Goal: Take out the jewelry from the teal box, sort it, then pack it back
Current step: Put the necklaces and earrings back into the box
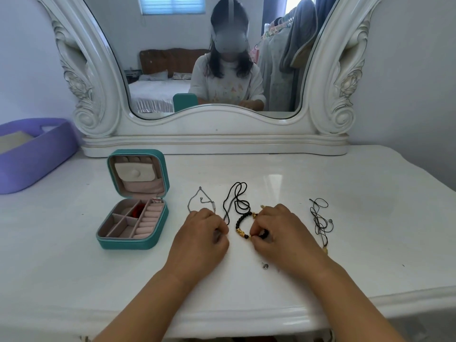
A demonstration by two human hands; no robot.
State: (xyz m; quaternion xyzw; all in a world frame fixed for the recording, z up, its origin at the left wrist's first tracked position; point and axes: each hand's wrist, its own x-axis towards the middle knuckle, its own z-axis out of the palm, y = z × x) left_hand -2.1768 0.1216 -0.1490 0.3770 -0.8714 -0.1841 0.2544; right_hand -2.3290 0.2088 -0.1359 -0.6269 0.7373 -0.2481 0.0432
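The teal box [128,243] stands open at the left of the white dressing table, lid upright, with a red item [140,209] in a back compartment. Jewelry lies in a row to its right: a silver chain [199,198], a black cord necklace [237,198], a black bead bracelet with gold charms [243,224], and a thin black cord [319,218] farther right. My right hand [278,228] pinches the bead bracelet at its lower end. My left hand [204,230] rests curled between the silver chain and the black cord; what its fingertips touch is hidden.
A purple tray [32,156] sits at the far left. A large white carved mirror [217,134] stands at the back of the table. A small silver piece [265,266] lies near my right wrist. The table's curved front edge [222,317] is close to me.
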